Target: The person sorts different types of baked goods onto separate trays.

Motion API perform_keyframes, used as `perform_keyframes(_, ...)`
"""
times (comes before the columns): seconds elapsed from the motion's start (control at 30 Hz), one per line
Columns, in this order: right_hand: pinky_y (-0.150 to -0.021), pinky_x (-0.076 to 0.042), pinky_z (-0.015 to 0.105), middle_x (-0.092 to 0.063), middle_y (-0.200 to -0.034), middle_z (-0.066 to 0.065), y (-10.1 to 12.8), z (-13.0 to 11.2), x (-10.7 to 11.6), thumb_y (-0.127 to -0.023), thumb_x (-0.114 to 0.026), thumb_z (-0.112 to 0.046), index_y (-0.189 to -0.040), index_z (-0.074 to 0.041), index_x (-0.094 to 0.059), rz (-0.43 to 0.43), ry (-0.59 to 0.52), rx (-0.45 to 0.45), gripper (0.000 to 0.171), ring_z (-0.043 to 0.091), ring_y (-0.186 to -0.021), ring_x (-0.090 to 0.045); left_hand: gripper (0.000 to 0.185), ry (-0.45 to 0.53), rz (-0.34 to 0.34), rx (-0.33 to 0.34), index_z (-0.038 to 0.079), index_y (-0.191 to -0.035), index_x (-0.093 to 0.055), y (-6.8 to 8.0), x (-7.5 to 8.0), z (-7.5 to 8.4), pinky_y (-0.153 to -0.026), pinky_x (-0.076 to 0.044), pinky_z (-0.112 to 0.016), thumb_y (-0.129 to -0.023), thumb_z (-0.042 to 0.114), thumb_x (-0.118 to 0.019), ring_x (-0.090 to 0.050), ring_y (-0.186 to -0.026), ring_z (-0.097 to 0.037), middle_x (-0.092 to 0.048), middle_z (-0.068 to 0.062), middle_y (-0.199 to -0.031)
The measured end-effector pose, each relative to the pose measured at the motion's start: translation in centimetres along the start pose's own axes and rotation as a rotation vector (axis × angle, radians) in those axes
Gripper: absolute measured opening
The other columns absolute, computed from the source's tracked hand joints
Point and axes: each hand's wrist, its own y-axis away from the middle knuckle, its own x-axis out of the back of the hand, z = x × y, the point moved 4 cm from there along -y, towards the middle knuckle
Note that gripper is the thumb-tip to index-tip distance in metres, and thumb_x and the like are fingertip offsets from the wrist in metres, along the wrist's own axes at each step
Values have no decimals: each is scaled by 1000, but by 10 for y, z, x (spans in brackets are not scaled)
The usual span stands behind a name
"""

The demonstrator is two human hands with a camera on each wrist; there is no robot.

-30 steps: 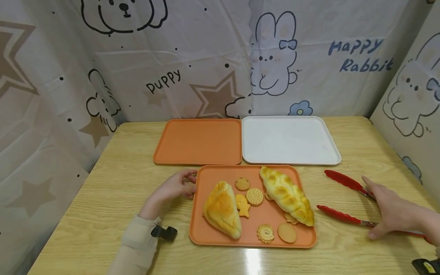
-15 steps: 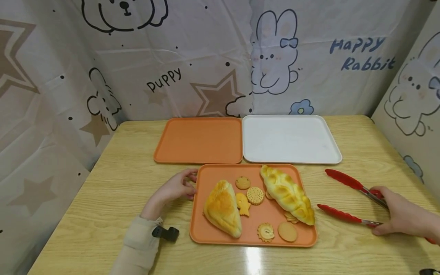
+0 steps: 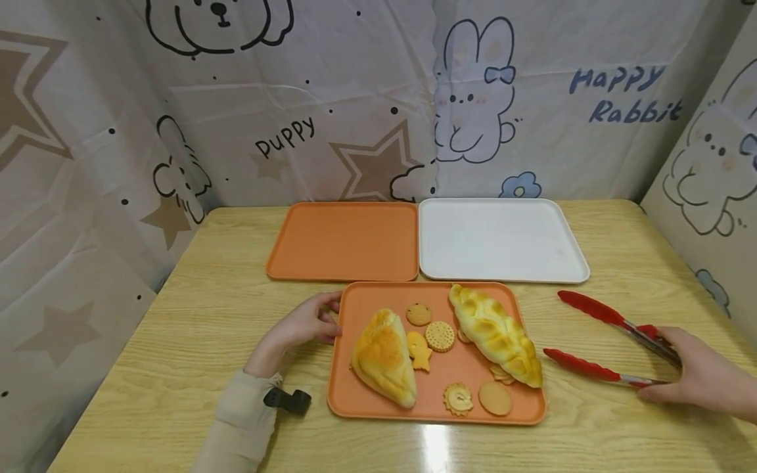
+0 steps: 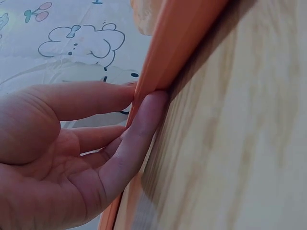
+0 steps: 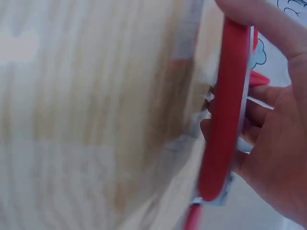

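Observation:
In the head view, my left hand (image 3: 298, 322) is at the left edge of the near orange tray (image 3: 426, 387). The left wrist view shows its thumb and fingers pinching the tray's rim (image 4: 165, 52). On this tray lie a triangular bread (image 3: 384, 361), a braided bread (image 3: 495, 338), a fish-shaped cookie (image 3: 419, 353), a round cracker (image 3: 440, 336) and several other cookies. At the right, my right hand (image 3: 704, 374) grips a pair of red-tipped tongs (image 3: 591, 368), whose arms are spread apart. Its fingers curl around the red handle (image 5: 225, 110) in the right wrist view.
Behind the near tray, a bare orange tray (image 3: 343, 243) and a bare white tray (image 3: 503, 240) lie side by side. Cloth printed with cartoons (image 3: 367, 79) hangs around the back and sides of the wooden table (image 3: 195, 341).
My right hand has moved from hovering over the tongs to gripping them farther back along the handles. The left hand has stayed at the tray's edge, and the food has not moved.

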Motion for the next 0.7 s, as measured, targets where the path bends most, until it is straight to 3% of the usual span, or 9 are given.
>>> perform_keyframes(0.1, -68, -46, 40, -50, -96, 28, 0, -3, 5, -58, -83, -41, -122, 18, -32, 16, -17, -11, 101, 32, -83, -51, 73, 1, -2, -1, -3, -143, -19, 0, 0, 0, -66, -56, -33, -82, -6, -58, -55, -77, -16, -36, -23, -120)
perform_keyframes(0.17, -57, -38, 26, -50, -83, 15, 0, -7, 9, -59, -82, -41, -120, 12, -35, 31, -37, -17, 93, 15, -70, -47, 73, 3, -1, 1, -3, -143, -19, 0, 0, 0, -67, -56, -33, -82, -6, -58, -55, -78, -16, -36, -23, -119)
perform_keyframes(0.23, -51, -25, 21, -45, -75, 4, 1, -12, 12, -61, -82, -40, -116, 6, -39, 49, -66, -18, 83, 5, -61, -36, 73, 3, 4, 12, -2, -143, -19, 0, 0, 0, -67, -56, -33, -82, -6, -58, -55, -78, -16, -36, -22, -119)
perform_keyframes(0.5, -45, -25, 21, -44, -69, -1, 3, -33, 23, -63, -81, -36, -106, -5, -46, 108, -137, 4, 63, 3, -54, -34, 71, -3, 7, 24, 0, -143, -22, -1, 1, 0, -66, -55, -33, -81, -5, -58, -52, -78, -18, -37, -19, -115)
perform_keyframes(0.7, -44, -27, 21, -45, -63, -1, 3, -53, 26, -68, -77, -39, -113, -3, -45, 32, -135, -2, 65, 4, -52, -36, 70, 8, -2, 13, -1, -142, -24, -1, 0, 0, -66, -55, -33, -81, -6, -58, -50, -77, -18, -36, -18, -112)
